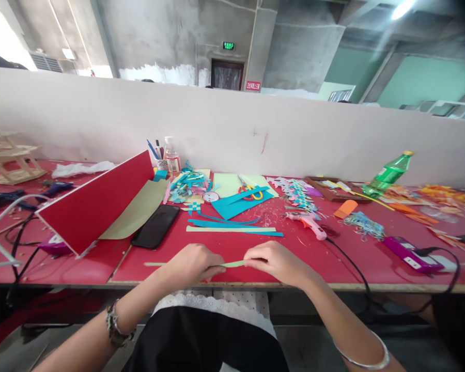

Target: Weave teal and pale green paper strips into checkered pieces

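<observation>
Between my two hands a narrow pale green paper strip stretches just above the red table's front edge. My left hand is closed on it, and its free end pokes out to the left. At the other end, my right hand pinches the strip with thumb and fingers. Just beyond lie several cut strips: a pale strip and blue strips. Farther back, a blue paper sheet carries a pair of scissors with red and yellow handles.
A black phone lies left, beside a standing red board. To the right are a pink glue gun with a cord, a purple power strip and a tilted green bottle. Paper scraps pile up behind, before a white partition.
</observation>
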`<action>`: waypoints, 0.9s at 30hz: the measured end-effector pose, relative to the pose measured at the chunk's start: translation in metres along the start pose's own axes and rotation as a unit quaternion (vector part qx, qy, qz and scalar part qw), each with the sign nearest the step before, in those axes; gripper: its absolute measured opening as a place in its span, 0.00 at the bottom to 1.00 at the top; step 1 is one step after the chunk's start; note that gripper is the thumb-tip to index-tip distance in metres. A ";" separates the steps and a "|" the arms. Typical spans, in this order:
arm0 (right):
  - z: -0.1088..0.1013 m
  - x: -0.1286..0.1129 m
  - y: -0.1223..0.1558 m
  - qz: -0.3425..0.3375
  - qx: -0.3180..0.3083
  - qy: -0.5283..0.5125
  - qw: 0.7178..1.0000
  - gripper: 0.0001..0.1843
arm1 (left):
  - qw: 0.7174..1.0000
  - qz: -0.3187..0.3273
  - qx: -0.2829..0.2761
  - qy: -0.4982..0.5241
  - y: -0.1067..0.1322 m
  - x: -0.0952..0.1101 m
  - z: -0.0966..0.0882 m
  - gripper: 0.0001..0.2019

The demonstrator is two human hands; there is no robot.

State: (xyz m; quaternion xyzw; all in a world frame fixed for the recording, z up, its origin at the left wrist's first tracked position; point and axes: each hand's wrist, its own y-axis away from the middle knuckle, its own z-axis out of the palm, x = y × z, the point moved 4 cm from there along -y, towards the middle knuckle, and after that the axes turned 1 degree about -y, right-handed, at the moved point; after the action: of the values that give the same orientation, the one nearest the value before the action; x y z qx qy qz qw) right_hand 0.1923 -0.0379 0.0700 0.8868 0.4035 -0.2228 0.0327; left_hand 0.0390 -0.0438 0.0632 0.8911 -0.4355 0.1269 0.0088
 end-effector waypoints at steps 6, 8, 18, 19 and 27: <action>0.008 -0.018 -0.007 -0.038 0.015 0.176 0.984 0.10 | 0.971 -0.051 -0.122 0.201 0.005 -0.003 0.015 0.17; 0.011 -0.024 -0.007 -0.034 0.014 0.211 0.977 0.10 | 0.965 -0.069 -0.139 0.210 0.004 -0.005 0.018 0.17; 0.020 -0.031 -0.012 -0.022 0.079 0.150 0.985 0.08 | 0.951 -0.091 -0.130 0.267 0.001 -0.002 0.015 0.15; 0.023 -0.029 -0.013 -0.028 0.082 0.141 0.986 0.08 | 0.943 -0.091 -0.135 0.290 0.001 -0.001 0.017 0.15; 0.029 -0.005 -0.004 -0.008 0.138 0.138 0.981 0.06 | 0.902 -0.117 -0.175 0.377 0.008 -0.008 0.020 0.20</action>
State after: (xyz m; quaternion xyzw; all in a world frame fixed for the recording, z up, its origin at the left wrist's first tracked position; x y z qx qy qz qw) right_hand 0.1758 -0.0454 0.0464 0.9019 0.3764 -0.1522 -0.1474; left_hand 0.0318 -0.0450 0.0411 0.8053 -0.3077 0.3732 0.3428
